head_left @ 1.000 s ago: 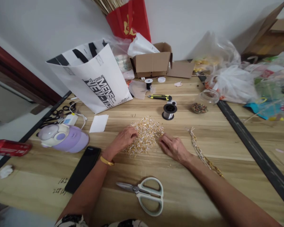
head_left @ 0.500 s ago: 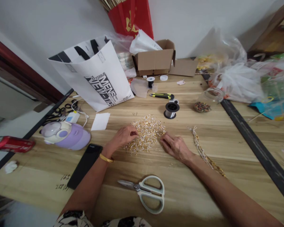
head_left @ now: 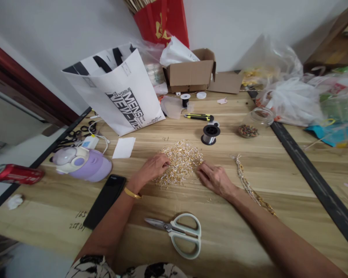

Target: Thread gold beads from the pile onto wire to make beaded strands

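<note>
A loose heap of small gold and clear beads (head_left: pixel 181 162) lies on the wooden table. At its left edge is my left hand (head_left: pixel 156 166), fingers curled together against the beads; whatever they pinch is too small to make out. On the opposite side, my right hand (head_left: pixel 211 175) rests on the table with its fingers bent and pressed together at the heap's right edge. Its fingertips are partly hidden, so I cannot name anything in them. Right of that hand lies a beaded gold and clear strand (head_left: pixel 249 187). Scissors (head_left: pixel 176 233) with pale handles lie in front of the heap.
Behind the heap are a black wire spool (head_left: pixel 210 134), a yellow utility knife (head_left: pixel 199 117) and a glass jar of beads (head_left: pixel 253 123). To the left stand a white paper bag (head_left: pixel 118 92), a purple bottle (head_left: pixel 84 163) lying down, and a black phone (head_left: pixel 104 200).
Both hands stay almost where they were, at the two sides of the bead heap. The whole view has shifted very slightly.
</note>
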The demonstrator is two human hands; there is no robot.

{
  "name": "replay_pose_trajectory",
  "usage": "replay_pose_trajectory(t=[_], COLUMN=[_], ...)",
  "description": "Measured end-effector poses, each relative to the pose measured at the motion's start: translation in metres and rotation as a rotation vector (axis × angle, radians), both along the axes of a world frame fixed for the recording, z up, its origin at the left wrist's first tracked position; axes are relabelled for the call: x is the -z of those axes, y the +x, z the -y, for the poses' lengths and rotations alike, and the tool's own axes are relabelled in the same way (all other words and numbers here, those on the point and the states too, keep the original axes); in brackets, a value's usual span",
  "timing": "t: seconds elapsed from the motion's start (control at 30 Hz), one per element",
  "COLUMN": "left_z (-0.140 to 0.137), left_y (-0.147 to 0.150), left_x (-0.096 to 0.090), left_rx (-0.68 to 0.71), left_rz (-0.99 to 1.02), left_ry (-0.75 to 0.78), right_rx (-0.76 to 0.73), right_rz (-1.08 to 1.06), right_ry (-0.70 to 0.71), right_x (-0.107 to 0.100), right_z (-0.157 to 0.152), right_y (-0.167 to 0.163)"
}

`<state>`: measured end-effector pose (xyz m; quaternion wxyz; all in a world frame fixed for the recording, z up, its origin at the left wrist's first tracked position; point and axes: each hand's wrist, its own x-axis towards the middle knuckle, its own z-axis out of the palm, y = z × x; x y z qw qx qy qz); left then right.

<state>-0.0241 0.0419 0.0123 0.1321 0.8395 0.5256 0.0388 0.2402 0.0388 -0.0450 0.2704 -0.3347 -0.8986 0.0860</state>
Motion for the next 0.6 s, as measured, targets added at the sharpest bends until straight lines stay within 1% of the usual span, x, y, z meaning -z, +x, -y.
replay_pose_trajectory(t=[0.23, 0.4, 0.47, 0.6], left_z=[0.0022, 0.0023, 0.0017, -0.0017], left_y=[0.0011, 0.0002, -0.0002, -0.0022], left_x=[-0.0015, -0.0012, -0.0015, 0.0012], left_rx=[-0.028, -0.025, -0.040, -0.118], left_rz=[0.031, 0.068, 0.101, 0.215], left_ry=[0.002, 0.039, 0.021, -0.037], right_rx=[-0.001, 0.002, -0.001, 0.003], right_rz=[0.001, 0.005, -0.001, 0.003], right_ry=[-0.006, -0.012, -0.013, -0.017], right_x=[-0.0011, -0.0031, -0.0032, -0.0030], right_z=[0.0006, 0.0010, 0.0008, 0.0007], right_y=[-0.0006, -0.0003, -0.0001, -0.0001])
